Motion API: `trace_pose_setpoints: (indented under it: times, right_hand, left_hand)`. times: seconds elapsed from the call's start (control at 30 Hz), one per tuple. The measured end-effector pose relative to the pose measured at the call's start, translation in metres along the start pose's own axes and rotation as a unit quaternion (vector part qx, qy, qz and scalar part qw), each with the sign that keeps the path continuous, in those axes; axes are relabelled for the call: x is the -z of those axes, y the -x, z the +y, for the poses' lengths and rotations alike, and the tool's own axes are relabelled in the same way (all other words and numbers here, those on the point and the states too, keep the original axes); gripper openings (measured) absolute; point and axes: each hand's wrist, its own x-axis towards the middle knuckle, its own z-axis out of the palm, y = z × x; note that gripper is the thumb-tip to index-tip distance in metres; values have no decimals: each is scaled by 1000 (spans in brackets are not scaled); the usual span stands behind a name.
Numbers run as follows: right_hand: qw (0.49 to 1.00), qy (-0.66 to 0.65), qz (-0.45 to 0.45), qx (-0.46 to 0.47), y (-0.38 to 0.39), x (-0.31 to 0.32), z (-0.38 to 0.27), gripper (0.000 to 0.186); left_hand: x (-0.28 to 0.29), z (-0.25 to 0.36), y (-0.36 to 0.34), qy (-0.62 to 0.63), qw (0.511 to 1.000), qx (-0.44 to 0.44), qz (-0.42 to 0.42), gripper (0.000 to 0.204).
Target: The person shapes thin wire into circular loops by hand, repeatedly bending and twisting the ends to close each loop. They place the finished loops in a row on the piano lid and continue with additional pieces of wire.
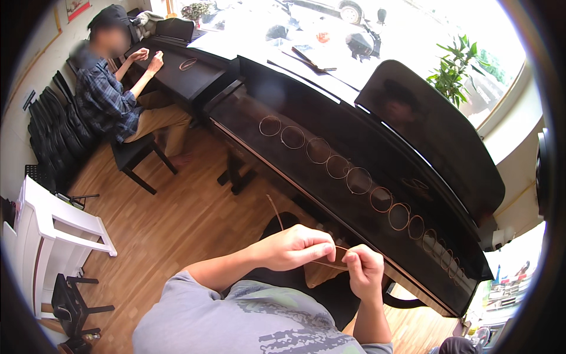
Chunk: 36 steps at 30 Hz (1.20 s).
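A thin copper-coloured wire runs between my two hands, above my lap. My left hand pinches it with thumb and fingers, and a loose end of the wire sticks up behind that wrist. Close by on the right, my right hand is closed on the same wire, its fingertips pressed together. Part of the wire bows in a loop below the hands. Beyond them, a row of several coiled wire rings, some silvery and some copper-coloured, lies along a long black piano-like cabinet.
At the far left a person sits on a black stool, hands raised over another black surface with a wire ring. White furniture and a small black stool stand left. A plant is by the window.
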Motion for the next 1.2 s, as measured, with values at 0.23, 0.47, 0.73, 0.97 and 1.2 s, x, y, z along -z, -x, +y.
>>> trace_pose_setpoints:
  times: [0.23, 0.47, 0.73, 0.97, 1.2]
  right_hand:
    - [998, 6, -36, -49, 9, 16, -16, 6]
    - [992, 67, -111, 3, 15, 23, -26, 10]
    - [997, 17, -81, -6, 30, 36, -18, 11]
    - [994, 29, -102, 15, 22, 47, -21, 12]
    - [990, 106, -30, 89, -11, 90, -37, 10]
  left_hand:
    - [55, 0, -45, -216, 948, -111, 207, 17]
    - [225, -32, -167, -556, 729, -82, 391, 21]
    - [285, -69, -247, -684, 685, -34, 247, 44]
    - [262, -35, -245, -479, 816, -52, 320, 35]
    - [-13, 0, -112, -95, 973, -169, -127, 55]
